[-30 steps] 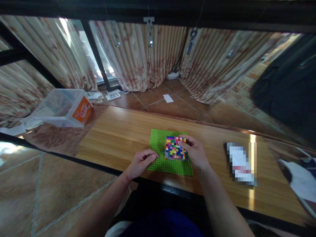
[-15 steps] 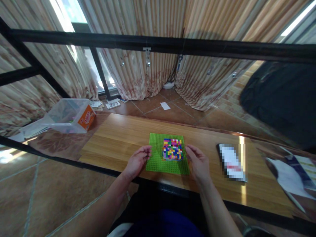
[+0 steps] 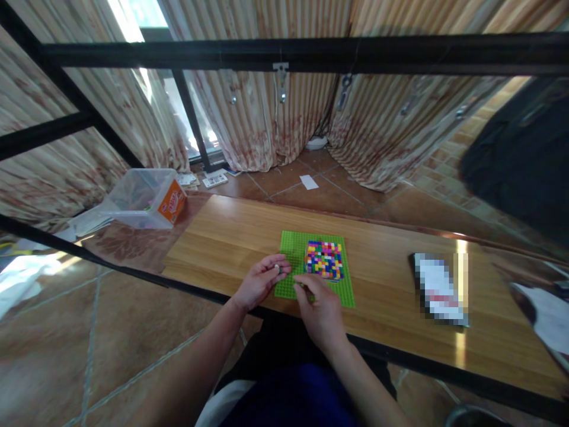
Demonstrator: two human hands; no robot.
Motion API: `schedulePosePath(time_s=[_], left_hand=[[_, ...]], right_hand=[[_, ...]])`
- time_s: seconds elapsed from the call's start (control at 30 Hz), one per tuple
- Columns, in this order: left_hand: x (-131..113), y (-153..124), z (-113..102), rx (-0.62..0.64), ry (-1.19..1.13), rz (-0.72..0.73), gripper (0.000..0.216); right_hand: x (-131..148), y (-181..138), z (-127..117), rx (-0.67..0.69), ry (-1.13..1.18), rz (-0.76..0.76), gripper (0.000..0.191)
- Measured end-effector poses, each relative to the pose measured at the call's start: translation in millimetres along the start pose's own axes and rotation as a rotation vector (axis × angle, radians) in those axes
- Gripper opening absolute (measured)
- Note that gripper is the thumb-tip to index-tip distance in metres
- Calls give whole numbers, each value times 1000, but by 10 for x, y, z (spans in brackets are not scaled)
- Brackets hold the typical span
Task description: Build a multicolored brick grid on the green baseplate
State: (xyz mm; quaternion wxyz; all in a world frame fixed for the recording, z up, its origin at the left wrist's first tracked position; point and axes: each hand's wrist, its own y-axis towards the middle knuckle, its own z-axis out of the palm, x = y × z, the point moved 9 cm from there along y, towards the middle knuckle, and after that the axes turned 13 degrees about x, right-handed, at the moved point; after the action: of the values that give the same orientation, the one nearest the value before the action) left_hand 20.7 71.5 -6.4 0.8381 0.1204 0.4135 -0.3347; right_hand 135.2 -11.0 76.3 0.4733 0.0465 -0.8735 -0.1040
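A green studded baseplate lies on the wooden table. A flat block of many-coloured small bricks stands on its right half. My left hand rests at the plate's left edge, thumb and forefinger pinched on a small pale piece. My right hand lies over the plate's front edge, just in front of the block, its fingers curled down onto the studs. Seen from the back, it hides whatever its fingers may hold.
A blurred dark flat object lies on the table to the right, with papers beyond it. On the floor at the left stands a clear plastic box with an orange label. A black metal bar crosses overhead. A dark bag hangs at the right.
My right hand left the block's right side and came across to the plate's front edge. My left hand's fingers closed into a pinch at the plate's left edge. The view shifted slightly.
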Motion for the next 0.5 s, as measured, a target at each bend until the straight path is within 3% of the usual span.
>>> schedulePosePath(time_s=[0.5], left_hand=[[18,-14,-44,-16,246,-36,31]], right_hand=[[23,265,347,65,-431,113,10]])
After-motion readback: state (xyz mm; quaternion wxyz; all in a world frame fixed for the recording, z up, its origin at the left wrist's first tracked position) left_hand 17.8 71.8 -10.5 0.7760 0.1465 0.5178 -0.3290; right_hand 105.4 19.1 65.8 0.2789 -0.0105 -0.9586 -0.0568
